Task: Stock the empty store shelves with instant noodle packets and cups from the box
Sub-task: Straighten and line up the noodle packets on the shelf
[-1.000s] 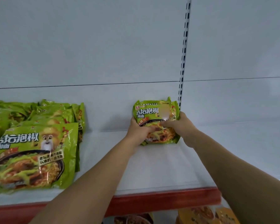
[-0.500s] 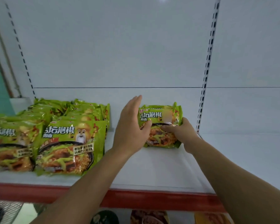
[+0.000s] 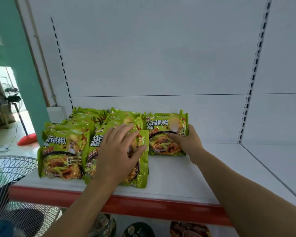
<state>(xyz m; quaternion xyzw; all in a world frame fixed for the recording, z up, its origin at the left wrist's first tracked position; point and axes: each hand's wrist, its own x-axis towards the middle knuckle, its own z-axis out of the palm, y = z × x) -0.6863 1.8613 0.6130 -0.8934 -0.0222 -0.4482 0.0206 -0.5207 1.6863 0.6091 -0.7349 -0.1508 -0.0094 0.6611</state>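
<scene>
Green instant noodle packets stand in rows on the white shelf [image 3: 186, 175]. My right hand [image 3: 186, 141] grips the lower right of one upright green packet [image 3: 166, 124] near the back wall. My left hand [image 3: 117, 151] lies with spread fingers over the front packet of the middle row [image 3: 141, 170]; whether it touches is unclear. The leftmost row's front packet [image 3: 63, 154] stands beside it. More packets are stacked behind both rows. No box is in view.
The shelf has a red front edge [image 3: 143, 207] and bare white surface to the right. Noodle cup lids [image 3: 138, 230] show on the shelf below. A wire fan [image 3: 9, 177] stands at the lower left. Perforated uprights [image 3: 251, 79] flank the bay.
My view swung left. My left hand let go of the back packet and moved left and nearer, over the middle row's front packet. My right hand still holds the back packet.
</scene>
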